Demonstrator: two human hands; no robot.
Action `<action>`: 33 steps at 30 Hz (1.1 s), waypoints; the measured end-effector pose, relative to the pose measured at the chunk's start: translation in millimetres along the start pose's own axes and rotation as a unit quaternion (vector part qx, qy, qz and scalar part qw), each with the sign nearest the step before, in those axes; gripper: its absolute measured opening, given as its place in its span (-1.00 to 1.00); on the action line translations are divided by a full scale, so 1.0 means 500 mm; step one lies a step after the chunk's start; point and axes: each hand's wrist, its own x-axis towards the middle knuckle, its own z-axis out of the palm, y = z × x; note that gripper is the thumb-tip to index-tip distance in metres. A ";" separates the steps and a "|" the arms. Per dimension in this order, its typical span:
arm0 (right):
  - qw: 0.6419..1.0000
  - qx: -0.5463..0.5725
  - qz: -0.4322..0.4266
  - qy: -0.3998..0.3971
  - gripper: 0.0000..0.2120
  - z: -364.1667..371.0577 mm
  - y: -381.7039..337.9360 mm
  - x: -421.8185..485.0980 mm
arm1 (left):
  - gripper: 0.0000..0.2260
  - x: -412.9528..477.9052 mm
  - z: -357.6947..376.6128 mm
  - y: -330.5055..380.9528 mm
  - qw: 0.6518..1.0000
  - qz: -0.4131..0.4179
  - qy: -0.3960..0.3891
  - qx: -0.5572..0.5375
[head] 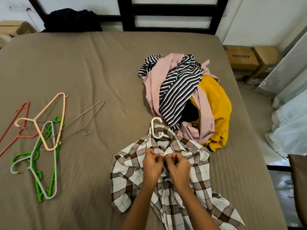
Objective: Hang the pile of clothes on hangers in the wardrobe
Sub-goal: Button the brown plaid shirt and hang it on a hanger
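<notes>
Your left hand (152, 164) and right hand (179, 166) pinched the placket of the brown-and-white checked shirt (131, 176), which lay on the taupe bed (83, 72). A hard tug could have slid it off its white plastic hanger (157, 128).

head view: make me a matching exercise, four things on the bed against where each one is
1 plaid shirt
2 white hanger
3 yellow garment
4 peach hanger

a far left side of the bed
b hook poking out of a collar
c pinched by left hand and right hand
d right side of the clothes pile

Pairs: 1-c, 2-b, 3-d, 4-a
</notes>
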 end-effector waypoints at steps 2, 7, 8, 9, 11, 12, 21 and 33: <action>0.982 0.102 0.146 -0.066 -0.86 -0.005 -0.005 0.026 | -0.86 0.009 -0.006 -0.014 0.998 -0.016 -0.037 -0.046; 0.967 -0.022 0.211 -0.141 -0.92 -0.032 -0.003 0.112 | -0.91 0.055 -0.044 -0.034 0.995 -0.005 -0.101 -0.022; 0.983 -0.119 0.111 -0.088 -0.90 -0.039 -0.002 0.133 | -0.89 0.074 -0.054 -0.039 0.998 0.009 -0.046 0.031; 0.982 -0.189 0.007 -0.024 -0.89 -0.045 -0.004 0.154 | -0.85 0.094 -0.065 -0.040 0.997 0.023 0.031 0.072; 0.965 -0.234 -0.116 0.029 -0.91 -0.046 -0.009 0.211 | -0.77 0.137 -0.087 -0.029 0.984 0.048 0.140 0.097; 0.956 -0.256 -0.145 0.012 -0.93 -0.035 -0.004 0.246 | -0.76 0.163 -0.091 -0.027 0.982 0.054 0.144 0.110; 0.739 -0.627 -0.192 -0.156 -0.71 0.089 0.081 0.356 | -0.66 0.317 -0.011 -0.045 0.808 0.108 -0.005 0.579; 0.828 -0.310 -0.437 0.167 -0.90 -0.189 -0.303 0.198 | -0.49 0.071 -0.110 0.379 0.889 0.374 -0.040 0.260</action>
